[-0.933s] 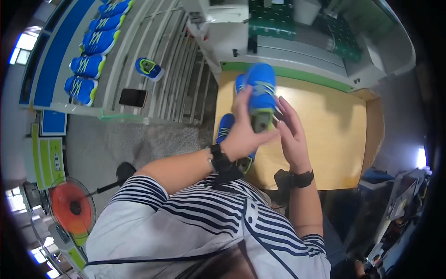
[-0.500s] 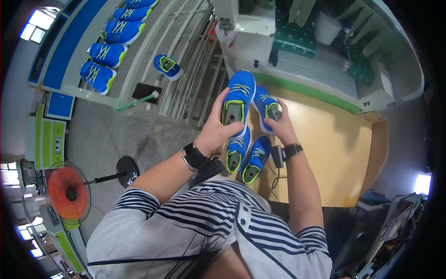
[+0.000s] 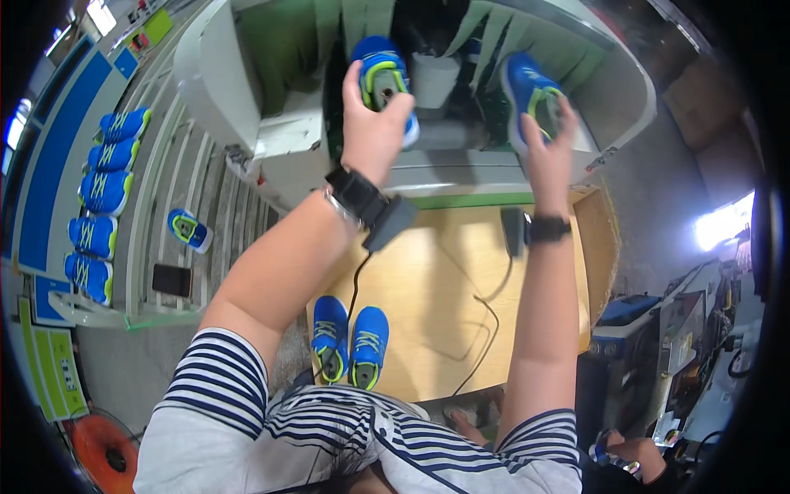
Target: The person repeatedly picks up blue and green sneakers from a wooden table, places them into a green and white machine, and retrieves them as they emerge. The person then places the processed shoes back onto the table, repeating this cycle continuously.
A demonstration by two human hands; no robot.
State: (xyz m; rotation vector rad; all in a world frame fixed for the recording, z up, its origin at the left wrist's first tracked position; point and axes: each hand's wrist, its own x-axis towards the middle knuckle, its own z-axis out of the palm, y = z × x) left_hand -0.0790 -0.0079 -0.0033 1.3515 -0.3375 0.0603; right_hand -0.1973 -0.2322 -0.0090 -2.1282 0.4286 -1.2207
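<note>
My left hand [image 3: 374, 123] grips a blue shoe with yellow-green trim [image 3: 381, 74], held up in front of a white machine housing [image 3: 247, 107]. My right hand [image 3: 550, 156] holds a second blue shoe [image 3: 529, 95] of the same kind, also raised at the machine's opening. Both arms are stretched forward, each with a dark wristband and a small box with a cable. Another pair of blue shoes [image 3: 350, 342] lies on the wooden table [image 3: 444, 288] close to my body.
A roller conveyor [image 3: 197, 189] runs along the left, with one blue shoe [image 3: 189, 230] and a black phone [image 3: 171, 281] on it. Several blue shoes [image 3: 103, 198] line a blue belt further left. An orange fan [image 3: 103, 453] stands lower left; cluttered equipment sits right.
Both hands have lifted the two shoes from above the table up and forward to the machine, moving apart. The pair on the table has stayed put.
</note>
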